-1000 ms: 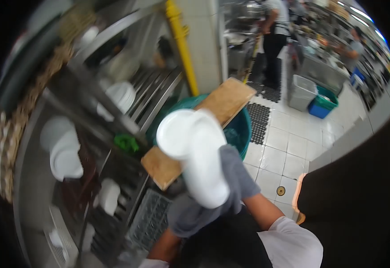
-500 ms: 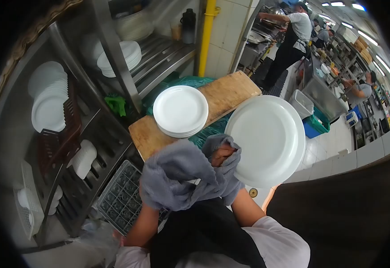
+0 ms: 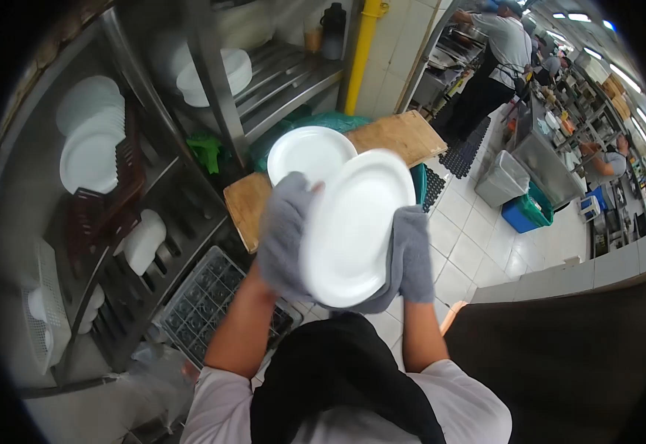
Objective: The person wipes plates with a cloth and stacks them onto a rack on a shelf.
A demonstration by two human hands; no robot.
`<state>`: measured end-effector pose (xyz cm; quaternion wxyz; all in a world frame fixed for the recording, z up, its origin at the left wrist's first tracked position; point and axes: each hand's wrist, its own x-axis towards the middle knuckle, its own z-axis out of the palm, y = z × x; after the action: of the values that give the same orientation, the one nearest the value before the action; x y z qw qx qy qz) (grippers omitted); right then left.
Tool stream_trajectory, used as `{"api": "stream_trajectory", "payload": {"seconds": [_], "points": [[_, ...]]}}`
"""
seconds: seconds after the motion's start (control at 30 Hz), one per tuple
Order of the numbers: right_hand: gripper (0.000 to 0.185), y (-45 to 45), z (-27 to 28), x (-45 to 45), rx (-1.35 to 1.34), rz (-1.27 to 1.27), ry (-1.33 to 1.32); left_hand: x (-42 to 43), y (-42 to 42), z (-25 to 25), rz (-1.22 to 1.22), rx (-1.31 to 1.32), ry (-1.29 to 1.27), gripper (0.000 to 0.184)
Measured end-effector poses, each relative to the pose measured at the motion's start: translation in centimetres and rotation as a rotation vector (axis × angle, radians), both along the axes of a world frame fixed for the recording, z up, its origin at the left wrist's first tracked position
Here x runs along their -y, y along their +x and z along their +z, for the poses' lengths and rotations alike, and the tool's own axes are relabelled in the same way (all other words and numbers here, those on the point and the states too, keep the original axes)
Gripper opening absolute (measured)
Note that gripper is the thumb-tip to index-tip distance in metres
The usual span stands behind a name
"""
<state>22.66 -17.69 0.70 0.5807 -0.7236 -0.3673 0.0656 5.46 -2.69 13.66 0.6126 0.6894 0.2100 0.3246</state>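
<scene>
Has L hand point(image 3: 284, 237) at L rim of held plate point(image 3: 360, 229), wrapped in grey cloth point(image 3: 371, 303); one fingertip visible, rest hidden. Could lose L rim thru bunched cloth. Could knock resting plate point(image 3: 310, 154), just behind in view, w/ a low swing; can't tell if touching or apart. Holding white, tilted plate in front of apron, betw. both hands. Could tip wooden board point(image 3: 400, 137), apparently laid across green bin point(image 3: 420, 185), w/ an uneven push. Has R hand point(image 3: 414, 259) at R rim, closed on it thru cloth; no fingers visible, can't tell how tight. Could slip from loose fold & drop to hard tiles point(image 3: 452, 214), prob. chipped or broken.

Around, L to R: white basket point(image 3: 45, 325); upright plates point(image 3: 90, 159) in brown rack point(image 3: 124, 170); white dishes point(image 3: 144, 240); bright green item point(image 3: 206, 152), unclear what; gridded crate point(image 3: 212, 296) near L forearm, in the way of a low L move; steel post point(image 3: 215, 81), partly blocking shelf plates point(image 3: 238, 70); dark flask point(image 3: 333, 29); yellow pipe point(image 3: 362, 55). Farther R: black mat point(image 3: 460, 157), grey bin point(image 3: 502, 181), co-worker point(image 3: 509, 52) turned away, blue bin point(image 3: 524, 214). Nearer, R side: dark surface point(image 3: 559, 355), limiting elbow room.
</scene>
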Motion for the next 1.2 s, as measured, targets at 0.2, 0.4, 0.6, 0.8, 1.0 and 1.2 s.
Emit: {"api": "stream_trajectory", "payload": {"seconds": [0.2, 0.4, 0.6, 0.8, 1.0, 1.2], "points": [[0.023, -1.0, 4.9, 1.0, 0.722, -0.296, -0.758, -1.5, -3.9, -10.9, -0.083, 0.017, -0.467, 0.029], [0.027, -7.0, 1.9, 4.7, 0.587, 0.420, -0.749, -1.9, -5.2, -12.3, 0.223, 0.221, -0.685, 0.034], [0.039, -15.3, 3.8, 3.5, 1.417, 0.486, -0.529, -6.6, -9.0, -22.1, -0.592, 1.188, -1.311, 0.034], [0.051, -14.9, 4.0, 1.3, 0.433, 1.148, -0.391, -3.6, -10.0, -18.9, -0.801, 1.493, -1.252, 0.027], [0.064, -14.6, 1.1, -0.1, 0.217, 0.983, -0.367, -2.7, -10.6, -16.8, -0.811, 1.432, -1.089, 0.025], [0.059, -11.8, -2.4, -0.1, 0.635, 0.406, -0.307, -1.8, -10.5, -16.4, -0.820, 1.525, -1.117, 0.025]]}}
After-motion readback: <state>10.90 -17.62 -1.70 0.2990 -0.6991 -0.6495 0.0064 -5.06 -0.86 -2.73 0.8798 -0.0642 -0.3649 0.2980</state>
